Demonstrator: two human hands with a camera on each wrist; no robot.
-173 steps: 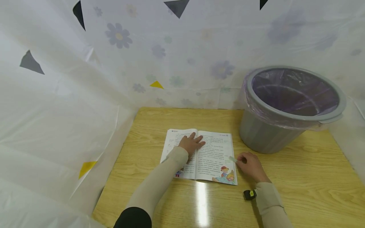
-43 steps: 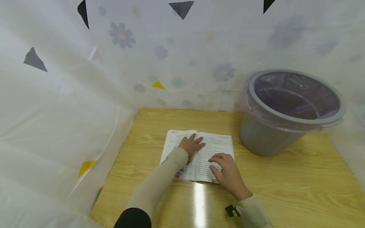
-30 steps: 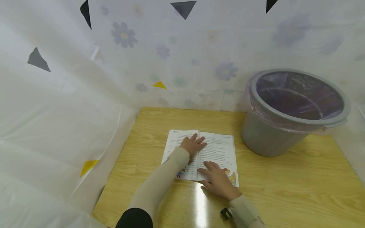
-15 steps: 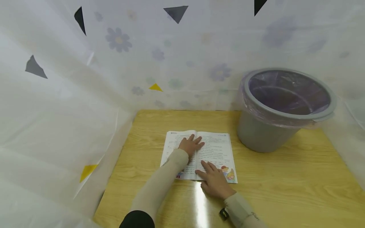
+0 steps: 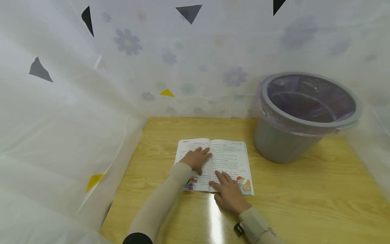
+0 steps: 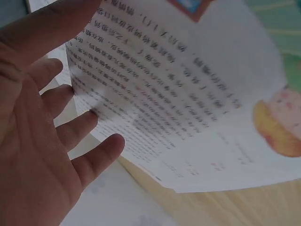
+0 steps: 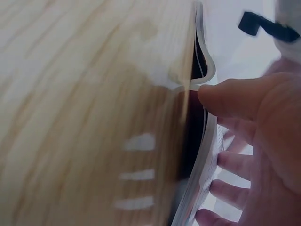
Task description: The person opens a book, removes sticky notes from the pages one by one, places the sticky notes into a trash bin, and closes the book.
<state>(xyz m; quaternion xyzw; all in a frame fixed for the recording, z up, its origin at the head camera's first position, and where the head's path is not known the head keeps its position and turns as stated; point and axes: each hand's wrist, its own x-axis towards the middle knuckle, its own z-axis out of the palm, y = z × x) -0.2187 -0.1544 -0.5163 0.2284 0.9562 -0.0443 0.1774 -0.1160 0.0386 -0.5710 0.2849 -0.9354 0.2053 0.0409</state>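
Note:
An open book [image 5: 228,156] with printed text and coloured cartoon drawings lies flat on the wooden table. Over its left page is my left hand [image 5: 195,160], fingers spread towards the centre fold; in the left wrist view these fingers [image 6: 96,157] are extended close to the page. My right hand [image 5: 230,195] rests at the lower part of the right page beside the fold. From the right wrist camera, its thumb [image 7: 230,96] touches the book's bottom edge near the spine, while the other fingers reach over the page. Neither hand is seen holding anything.
To the right of the book stands a large grey bin [image 5: 280,145] lined with a translucent purple bag. White plastic sheeting [image 5: 76,135] hangs along the left and back of the wooden table [image 5: 170,128]. A small black device [image 5: 239,229] sits at my right cuff.
At first my right hand pinched a pale green strip at the right page's edge; that strip is no longer seen. This hand moved to the lower fold. My left hand has just shifted slightly left.

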